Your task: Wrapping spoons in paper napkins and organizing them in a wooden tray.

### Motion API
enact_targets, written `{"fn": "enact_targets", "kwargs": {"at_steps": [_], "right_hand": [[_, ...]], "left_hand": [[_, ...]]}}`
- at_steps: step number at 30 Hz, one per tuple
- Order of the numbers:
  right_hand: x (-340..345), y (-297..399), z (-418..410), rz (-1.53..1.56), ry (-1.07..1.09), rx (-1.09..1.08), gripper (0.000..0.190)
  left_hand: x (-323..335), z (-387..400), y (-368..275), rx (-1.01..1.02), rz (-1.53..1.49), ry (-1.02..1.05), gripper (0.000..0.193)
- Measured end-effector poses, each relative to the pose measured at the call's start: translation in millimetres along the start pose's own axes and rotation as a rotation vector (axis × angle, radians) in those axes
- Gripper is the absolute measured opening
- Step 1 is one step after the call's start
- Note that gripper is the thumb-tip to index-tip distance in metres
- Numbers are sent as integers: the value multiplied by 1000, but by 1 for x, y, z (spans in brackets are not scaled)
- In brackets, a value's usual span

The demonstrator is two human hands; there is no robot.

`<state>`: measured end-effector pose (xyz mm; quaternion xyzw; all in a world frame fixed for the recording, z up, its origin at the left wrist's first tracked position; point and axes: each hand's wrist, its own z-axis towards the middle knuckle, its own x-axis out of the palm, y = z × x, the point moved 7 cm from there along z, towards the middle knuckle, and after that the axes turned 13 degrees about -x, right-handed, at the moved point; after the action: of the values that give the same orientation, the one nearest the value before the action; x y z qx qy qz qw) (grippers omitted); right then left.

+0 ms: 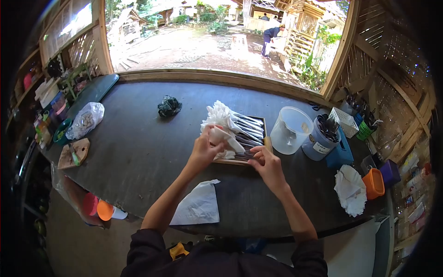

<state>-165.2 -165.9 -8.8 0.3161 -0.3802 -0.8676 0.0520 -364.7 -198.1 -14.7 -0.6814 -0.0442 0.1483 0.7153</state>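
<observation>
My left hand grips a folded white paper napkin wrapped into a cone, held over a wooden tray. Rows of cutlery handles fill that tray, with ruffled napkin ends bunched at their left. At the tray's near right corner is my right hand, its fingers curled by the dark handle ends; whether it pinches one is unclear. Nearer to me, a single folded napkin lies flat on the dark table.
To the right stand a translucent tub, a bucket of dark cutlery, a blue basket, an orange container and a napkin stack. A black plastic bundle sits farther back. Leftward are a cutting board with a knife and a plastic bag.
</observation>
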Motion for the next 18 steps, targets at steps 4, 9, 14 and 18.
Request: {"fn": "enact_targets", "kwargs": {"at_steps": [4,9,14,18], "right_hand": [[-12,-29,28,-285,-132,-177,16],[1,-76,36,-550,-84,-198,16],[10,-86,34,-584,-60,-190,16],[7,-92,30,-484,-56,-98,20]], "left_hand": [[-13,28,3,55,287,-328,40],[1,45,9,130,554,-427,42],[0,42,19,98,583,-452,41],[11,28,6,162,800,-490,42]]}}
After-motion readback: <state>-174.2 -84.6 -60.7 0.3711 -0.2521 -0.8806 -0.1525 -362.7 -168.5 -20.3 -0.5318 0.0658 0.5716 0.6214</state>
